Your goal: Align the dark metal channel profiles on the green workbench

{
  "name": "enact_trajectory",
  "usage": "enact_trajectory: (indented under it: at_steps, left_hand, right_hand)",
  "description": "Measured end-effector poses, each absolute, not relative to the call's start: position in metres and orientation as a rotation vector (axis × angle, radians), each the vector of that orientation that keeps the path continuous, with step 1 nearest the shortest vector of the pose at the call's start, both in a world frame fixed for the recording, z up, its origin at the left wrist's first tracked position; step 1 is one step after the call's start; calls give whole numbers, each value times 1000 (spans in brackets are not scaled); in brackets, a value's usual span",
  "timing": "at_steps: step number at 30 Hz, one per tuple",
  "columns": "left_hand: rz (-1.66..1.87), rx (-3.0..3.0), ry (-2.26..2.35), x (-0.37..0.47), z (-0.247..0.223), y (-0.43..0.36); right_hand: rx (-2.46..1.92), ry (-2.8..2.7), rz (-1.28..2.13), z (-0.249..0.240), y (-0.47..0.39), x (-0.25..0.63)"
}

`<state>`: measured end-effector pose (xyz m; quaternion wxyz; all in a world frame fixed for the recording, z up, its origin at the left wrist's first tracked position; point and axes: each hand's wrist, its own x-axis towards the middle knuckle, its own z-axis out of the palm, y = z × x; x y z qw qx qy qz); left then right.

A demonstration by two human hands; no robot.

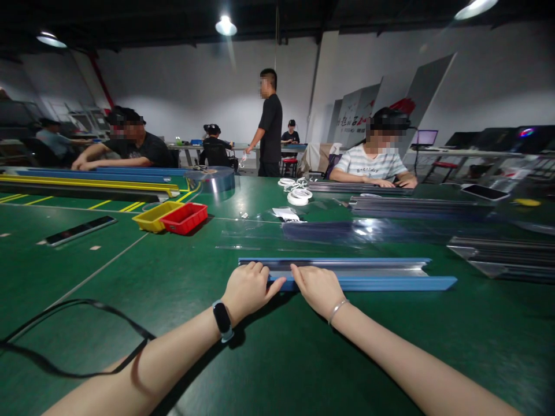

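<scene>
A blue metal profile (390, 283) with a silvery inner channel and a slanted right end lies crosswise on the green table in front of me. My left hand (248, 289), with a smart band on the wrist, is closed over the profile's left end, fingers curled over the far edge. Close beside it, my right hand (318, 289), wearing a bracelet, grips the same profile left of its middle. The thumbs point toward each other with a small gap between them. What the fingertips touch inside the channel is hidden.
Beyond the profile lies clear plastic film (321, 231). Yellow (156, 216) and red (185, 218) bins and a phone (81, 230) sit at left; dark profiles (498, 254) at right. White tape rolls (299, 196) stand farther back. A black cord (87, 303) crosses my left forearm. Co-workers sit opposite.
</scene>
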<state>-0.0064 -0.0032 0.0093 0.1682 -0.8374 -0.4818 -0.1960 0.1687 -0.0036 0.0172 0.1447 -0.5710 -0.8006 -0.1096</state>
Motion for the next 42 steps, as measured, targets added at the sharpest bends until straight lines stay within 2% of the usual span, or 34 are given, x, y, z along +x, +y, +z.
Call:
enact_trajectory:
  at_steps: [12,20,26,42]
  left_hand:
    - [-615,-2454,-1293,-7,6,-2]
    - [-564,-2473,-1330,-5,9,0]
    - [-576,-2483,-1334,-3,11,0]
    - [-633,-2475,-1333,-6,11,-3]
  right_hand:
    - [-1984,-2326,-404,21,-2,195]
    - [-1787,-2317,-498,17,-2,191]
    - [-1531,-2353,-388,17,-6,174]
    - [-1678,-2273,-346,16,-5,172]
